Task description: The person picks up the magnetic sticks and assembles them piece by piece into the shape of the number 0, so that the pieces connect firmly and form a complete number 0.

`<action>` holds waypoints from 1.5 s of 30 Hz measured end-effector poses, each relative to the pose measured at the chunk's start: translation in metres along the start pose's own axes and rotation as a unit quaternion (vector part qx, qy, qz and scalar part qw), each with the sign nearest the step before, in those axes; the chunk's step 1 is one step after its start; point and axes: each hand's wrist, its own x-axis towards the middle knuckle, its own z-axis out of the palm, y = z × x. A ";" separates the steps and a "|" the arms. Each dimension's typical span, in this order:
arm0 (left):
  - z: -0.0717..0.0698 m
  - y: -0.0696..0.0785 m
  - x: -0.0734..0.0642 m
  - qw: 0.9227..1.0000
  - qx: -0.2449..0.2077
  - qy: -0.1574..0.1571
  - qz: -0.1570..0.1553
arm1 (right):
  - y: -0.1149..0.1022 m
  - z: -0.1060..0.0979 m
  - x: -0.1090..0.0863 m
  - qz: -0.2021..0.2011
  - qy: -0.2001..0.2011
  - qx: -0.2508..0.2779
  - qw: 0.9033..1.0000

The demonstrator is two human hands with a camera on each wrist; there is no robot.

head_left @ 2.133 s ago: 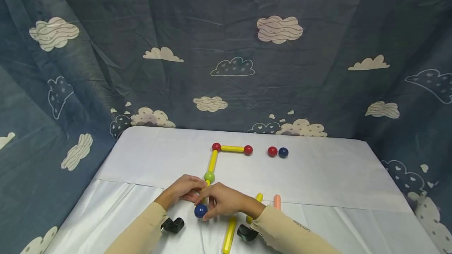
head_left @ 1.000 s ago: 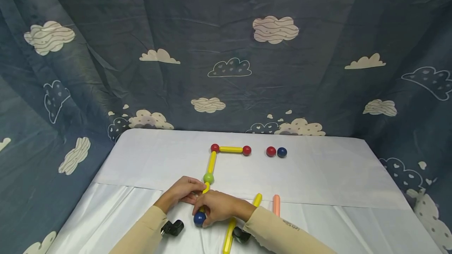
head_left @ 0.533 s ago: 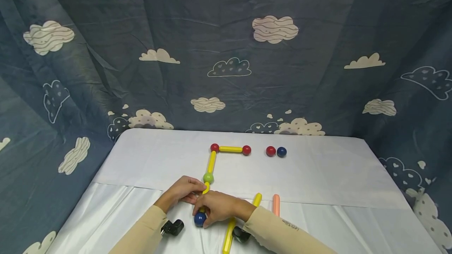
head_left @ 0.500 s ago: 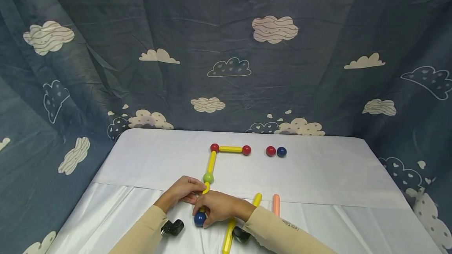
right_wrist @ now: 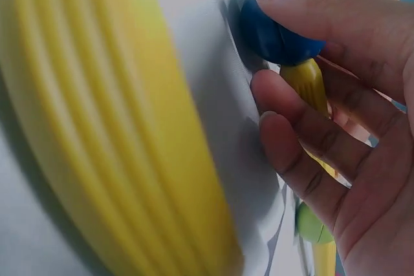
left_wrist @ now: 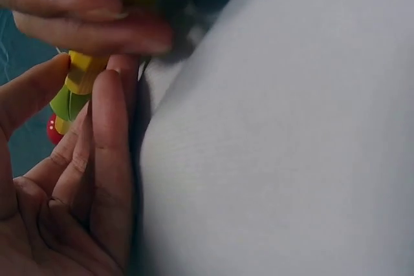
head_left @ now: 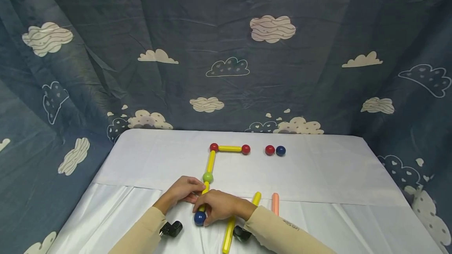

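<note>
A chain of magnetic-toy-like sticks and balls lies on the white cloth. From a red ball (head_left: 214, 147), one yellow stick (head_left: 230, 149) runs right to another red ball (head_left: 245, 149); a second (head_left: 210, 162) runs down to a green ball (head_left: 207, 176). Below the green ball is a third yellow stick (head_left: 206, 185), pinched by my left hand (head_left: 183, 190) between thumb and fingers. My right hand (head_left: 220, 206) holds the blue ball (head_left: 200, 218) at that stick's near end. Its thumb lies on the ball (right_wrist: 278, 27); fingers partly hide the stick.
A loose red ball (head_left: 270, 150) and blue ball (head_left: 280, 151) sit at the back right. Near my right forearm lie two yellow sticks, one (head_left: 228, 235) in front and one (head_left: 256, 198) partly under the sleeve, plus an orange stick (head_left: 275, 204). Black wrist cameras (head_left: 171, 229) are strapped on.
Between two and one seconds ago, the blue ball and my right hand shifted slightly toward the front edge. Since then both hands have stayed nearly still, with only a small shift of the head view.
</note>
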 end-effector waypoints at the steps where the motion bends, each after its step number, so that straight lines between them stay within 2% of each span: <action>1: 0.000 -0.001 -0.001 1.000 0.003 0.000 0.006 | 0.000 0.000 -0.001 0.007 0.002 0.014 1.000; 5: -0.002 -0.003 -0.011 0.999 0.031 -0.002 0.036 | 0.004 -0.002 -0.007 0.021 0.017 0.083 0.996; 10: -0.006 -0.005 -0.033 0.995 0.085 -0.003 0.056 | 0.016 -0.014 -0.028 0.031 0.051 0.151 0.987; 16: -0.008 -0.006 -0.060 0.993 0.090 -0.041 0.066 | 0.034 -0.028 -0.063 0.067 0.100 0.157 0.980; 20: -0.006 -0.008 -0.070 0.991 0.078 -0.076 0.079 | 0.041 -0.029 -0.080 0.094 0.101 0.141 0.980; 28: 0.000 -0.013 -0.071 0.987 0.065 -0.106 0.103 | 0.026 -0.013 -0.085 0.095 0.045 0.091 0.990; 33: 0.003 -0.012 -0.067 0.981 0.067 -0.132 0.124 | 0.018 -0.003 -0.081 0.077 0.019 0.050 0.996; 40: 0.004 -0.014 -0.063 0.977 0.091 -0.124 0.149 | 0.017 0.003 -0.077 0.035 -0.008 0.007 0.999; 45: 0.003 -0.017 -0.059 0.977 0.095 -0.124 0.148 | 0.022 0.002 -0.078 0.048 0.001 0.008 0.999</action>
